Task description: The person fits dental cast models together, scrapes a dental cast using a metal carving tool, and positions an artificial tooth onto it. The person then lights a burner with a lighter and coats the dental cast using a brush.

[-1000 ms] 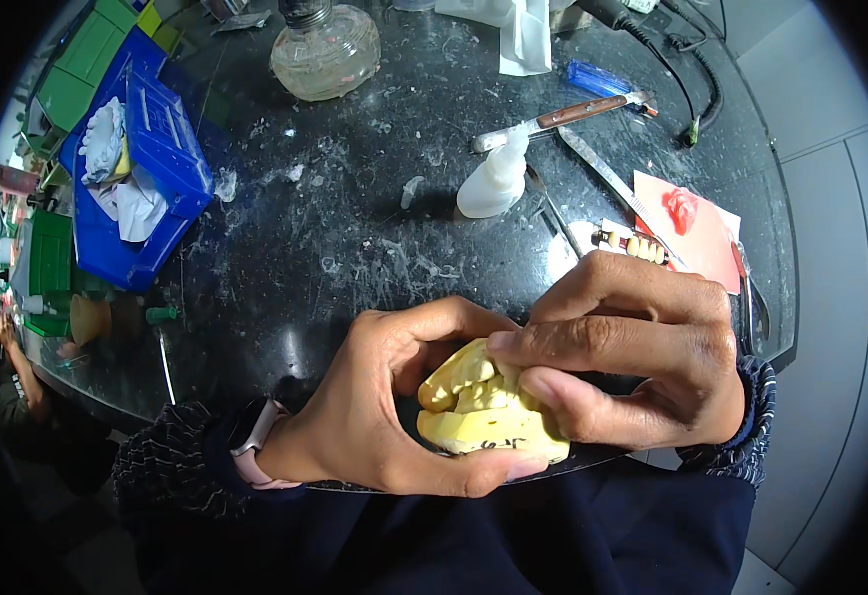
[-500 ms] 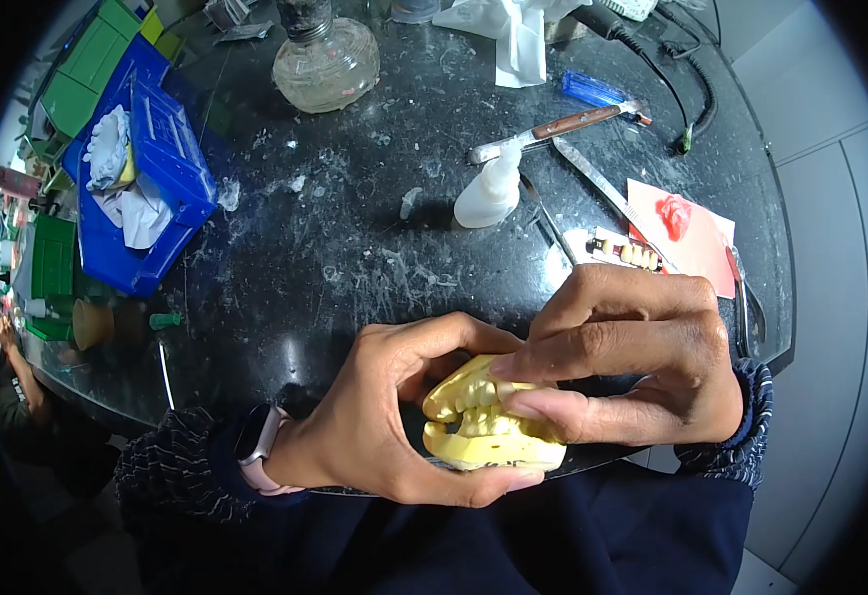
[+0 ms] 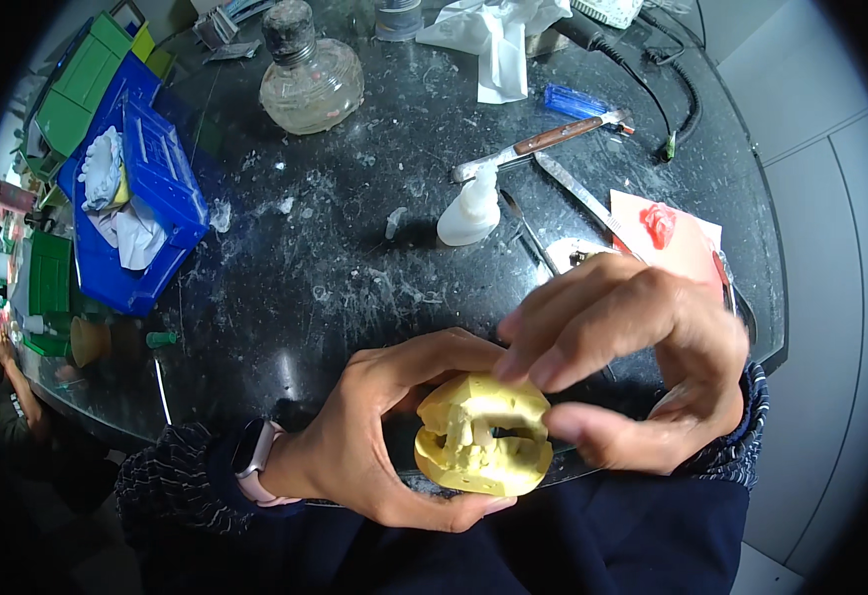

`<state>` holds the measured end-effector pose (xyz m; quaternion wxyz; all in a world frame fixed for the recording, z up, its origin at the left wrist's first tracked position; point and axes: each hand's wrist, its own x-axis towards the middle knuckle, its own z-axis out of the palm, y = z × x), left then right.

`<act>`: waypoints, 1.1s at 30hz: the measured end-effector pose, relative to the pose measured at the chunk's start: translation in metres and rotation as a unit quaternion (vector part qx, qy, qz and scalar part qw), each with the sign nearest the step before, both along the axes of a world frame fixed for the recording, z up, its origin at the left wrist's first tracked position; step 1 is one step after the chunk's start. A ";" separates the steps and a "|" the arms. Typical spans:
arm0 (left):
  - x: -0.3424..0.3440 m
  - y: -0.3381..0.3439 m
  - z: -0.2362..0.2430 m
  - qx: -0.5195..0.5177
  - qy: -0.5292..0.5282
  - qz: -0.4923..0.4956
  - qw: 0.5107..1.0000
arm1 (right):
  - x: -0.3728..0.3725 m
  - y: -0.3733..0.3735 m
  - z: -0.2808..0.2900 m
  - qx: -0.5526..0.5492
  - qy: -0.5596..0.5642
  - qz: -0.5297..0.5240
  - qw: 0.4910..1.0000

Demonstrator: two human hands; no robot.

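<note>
My left hand (image 3: pixel 384 436) grips a yellow dental cast (image 3: pixel 481 448), two stacked halves with tooth rows facing each other, between thumb and fingers. Over its upper right side is my right hand (image 3: pixel 642 357), its curled fingers and thumb apart and slightly blurred; whether any fingertip touches the cast, I cannot tell. Beyond the hands, a white squeeze bottle (image 3: pixel 466 216) stands among metal spatulas (image 3: pixel 579 198) and a wooden-handled knife (image 3: pixel 550 139). A pink wax sheet (image 3: pixel 692 248) with a red lump (image 3: pixel 659 223) lies to the right, partly behind my right hand.
A blue bin (image 3: pixel 156 198) with pale casts and tissue sits left, beside green bins (image 3: pixel 82 74). At the back are a glass burner (image 3: pixel 310 94), tissue (image 3: pixel 498 69) and cables (image 3: pixel 687 99). Another person's arm (image 3: pixel 17 382) shows at far left. The counter's curved edge (image 3: pixel 781 297) borders the right.
My right hand's fingers have spread off the cast and blurred. The cast has turned in my left hand to show its gap more squarely. The counter's contents appear slightly shifted in view.
</note>
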<state>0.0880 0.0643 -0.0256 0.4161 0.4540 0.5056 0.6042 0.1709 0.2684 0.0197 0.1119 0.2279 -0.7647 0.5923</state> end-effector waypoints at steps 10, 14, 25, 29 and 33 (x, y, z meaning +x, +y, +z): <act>0.000 0.002 0.000 0.031 0.103 0.072 0.992 | 0.011 -0.019 0.000 0.080 0.004 -0.062 0.995; 0.000 0.003 0.001 0.028 0.130 0.096 0.986 | 0.016 -0.023 -0.006 0.062 -0.014 -0.071 0.995; -0.001 0.002 0.002 0.026 0.138 0.105 0.985 | 0.014 -0.027 -0.010 0.075 0.037 -0.073 0.994; -0.003 0.000 0.007 -0.011 0.132 0.083 0.988 | 0.011 -0.023 -0.008 0.095 0.039 -0.043 0.994; -0.001 0.001 0.008 -0.021 0.125 0.084 0.988 | 0.015 -0.028 -0.005 0.096 0.028 -0.076 0.992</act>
